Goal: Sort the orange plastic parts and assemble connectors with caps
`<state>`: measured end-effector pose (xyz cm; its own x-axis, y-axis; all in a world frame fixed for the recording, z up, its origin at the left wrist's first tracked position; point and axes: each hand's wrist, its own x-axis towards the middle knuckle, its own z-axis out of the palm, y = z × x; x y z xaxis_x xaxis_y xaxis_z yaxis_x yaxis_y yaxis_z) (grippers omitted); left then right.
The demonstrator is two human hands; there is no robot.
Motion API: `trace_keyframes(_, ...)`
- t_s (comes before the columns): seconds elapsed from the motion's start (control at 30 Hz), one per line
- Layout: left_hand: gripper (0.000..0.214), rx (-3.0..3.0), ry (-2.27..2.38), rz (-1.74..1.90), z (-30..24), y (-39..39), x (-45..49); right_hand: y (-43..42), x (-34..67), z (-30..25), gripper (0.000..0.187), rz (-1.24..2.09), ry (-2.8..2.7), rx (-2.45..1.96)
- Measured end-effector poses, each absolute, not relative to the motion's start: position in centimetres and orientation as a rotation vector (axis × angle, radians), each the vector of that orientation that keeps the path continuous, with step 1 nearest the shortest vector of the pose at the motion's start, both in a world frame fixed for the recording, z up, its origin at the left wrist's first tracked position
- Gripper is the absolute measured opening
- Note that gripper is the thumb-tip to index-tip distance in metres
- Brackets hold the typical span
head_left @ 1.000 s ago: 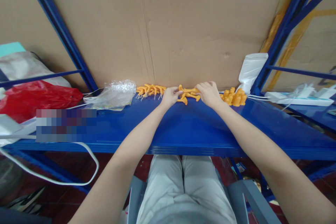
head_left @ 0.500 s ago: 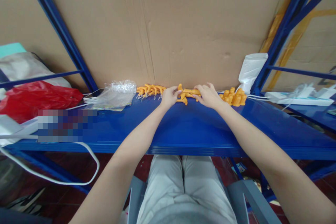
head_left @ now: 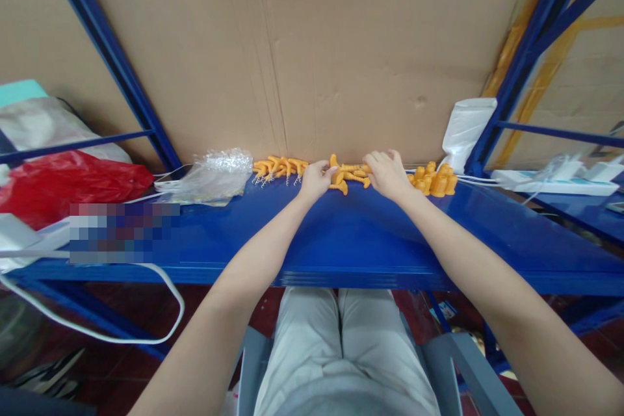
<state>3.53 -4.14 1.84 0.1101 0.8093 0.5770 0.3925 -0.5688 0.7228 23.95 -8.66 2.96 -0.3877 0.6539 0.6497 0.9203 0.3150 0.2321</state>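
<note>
At the back of the blue shelf, my left hand (head_left: 316, 179) is closed, thumb and finger pinched at the left end of an orange plastic piece (head_left: 335, 171) with a curved handle. My right hand (head_left: 387, 173) has its fingers bent down at the right end of the orange parts; what its fingertips hold is partly hidden. Between the hands lie more orange plastic pieces (head_left: 358, 175), close together. Left of my left hand is a row of orange-handled corkscrews (head_left: 279, 168), metal spirals toward me. Beside my right hand stand several orange cup-shaped parts (head_left: 439, 181).
A cardboard sheet (head_left: 351, 65) stands behind the blue shelf (head_left: 355, 240). To the left are clear plastic bags (head_left: 214, 175), a red bag (head_left: 78, 179) and a white cable (head_left: 182, 305). A white pouch (head_left: 468, 130) and a power strip (head_left: 550, 183) lie right.
My right hand has shifted slightly to the right and its fingers have curled, showing more of the orange pieces between the hands. My left hand stays nearly still.
</note>
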Motion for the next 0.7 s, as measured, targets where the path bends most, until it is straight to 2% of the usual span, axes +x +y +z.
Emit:
trace_keyframes(0.2, 0.022, 1.773, 1.249, 1.564, 1.7, -3.0, 2.6, -7.6, 25.8, 2.4, 0.026, -0.67, -2.023, -1.498)
trace_keyframes(0.47, 0.028, 1.403, 1.182, 1.523, 2.3, -3.6, 2.5, -5.8, 27.8, 1.6, 0.019, -0.462, -1.906, -1.591)
trace_keyframes(0.7, 0.024, 1.309, 1.208, 1.509, 2.7, -3.9, 2.3, -5.4, 28.6, 1.5, 0.033, -0.124, -1.705, -1.621)
